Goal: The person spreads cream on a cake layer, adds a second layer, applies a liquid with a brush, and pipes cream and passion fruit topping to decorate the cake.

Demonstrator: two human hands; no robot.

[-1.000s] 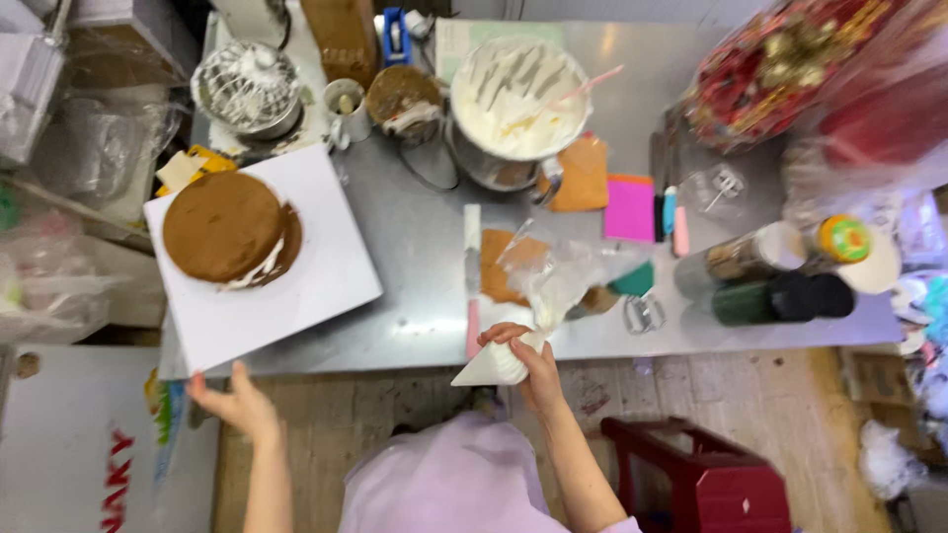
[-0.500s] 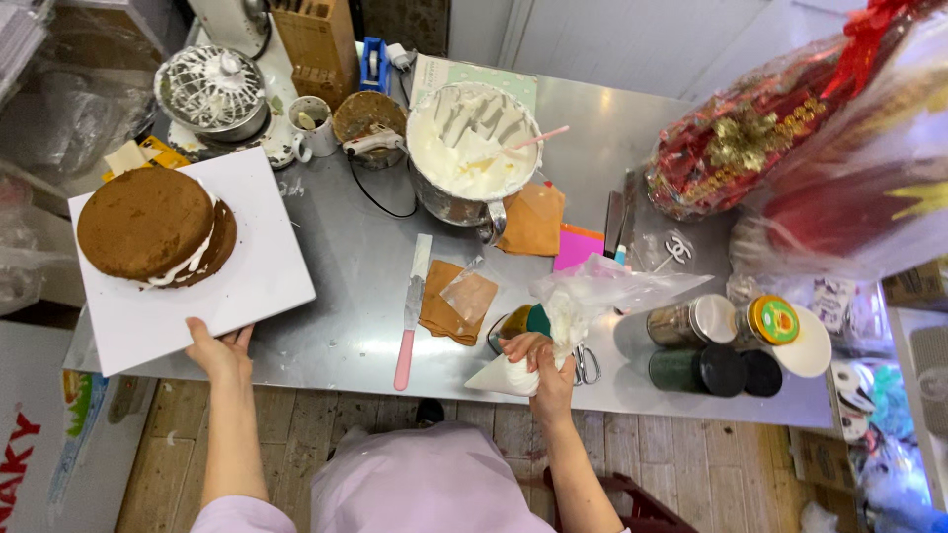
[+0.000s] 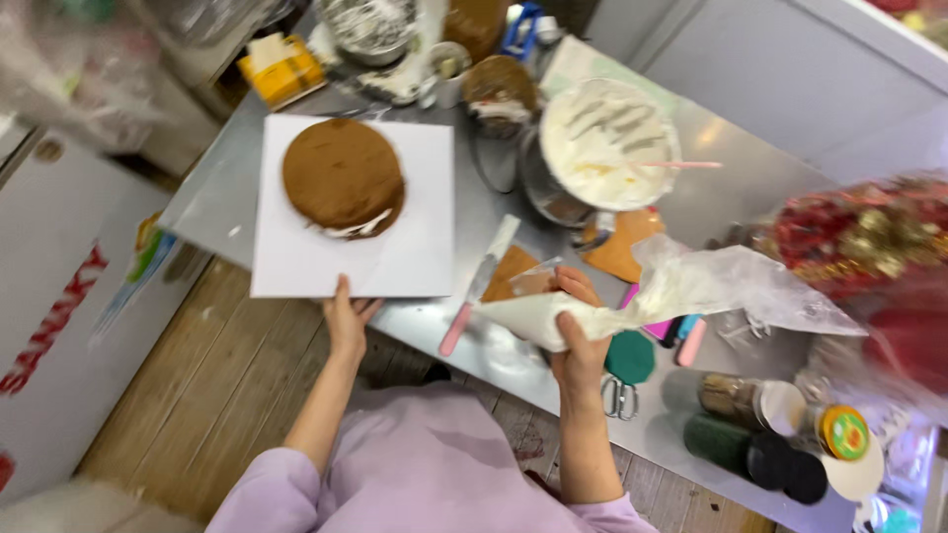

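One cake, one piping bag, on a steel bench [image 3: 711,197]

Left hand [image 3: 346,318] grips the board [image 3: 296,266] edge under the cake [image 3: 343,176]; right hand [image 3: 576,331] clenches the piping bag [image 3: 681,291], tip blurred.

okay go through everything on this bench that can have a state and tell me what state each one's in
Left hand: gripping the edge of the white board.
Right hand: closed around the piping bag.
Piping bag: filled with white cream, lifted off the bench, top loose.
Cake: brown, unfrosted on top, cream showing at its side.
Bowl: holds white cream, stick resting in it.
Spatula: lying flat, untouched.
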